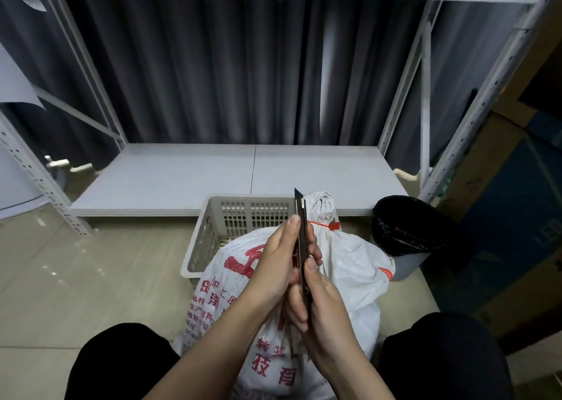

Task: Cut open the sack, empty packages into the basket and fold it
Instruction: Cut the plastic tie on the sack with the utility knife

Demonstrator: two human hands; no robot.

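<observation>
A full white woven sack with red print stands between my knees, leaning into a white plastic basket. Its neck is bunched and tied off with a red zip tie. Both hands hold a utility knife upright over the sack, its blade tip out and pointing up. My left hand grips the knife's upper body with the thumb along its side. My right hand wraps the lower handle with the thumb on the slider. The basket's inside is mostly hidden by the sack.
A low white shelf board of a metal rack lies behind the basket, with dark curtains beyond. A bin with a black liner stands right of the sack. Cardboard boxes stack at the far right. Beige tiled floor spreads to the left.
</observation>
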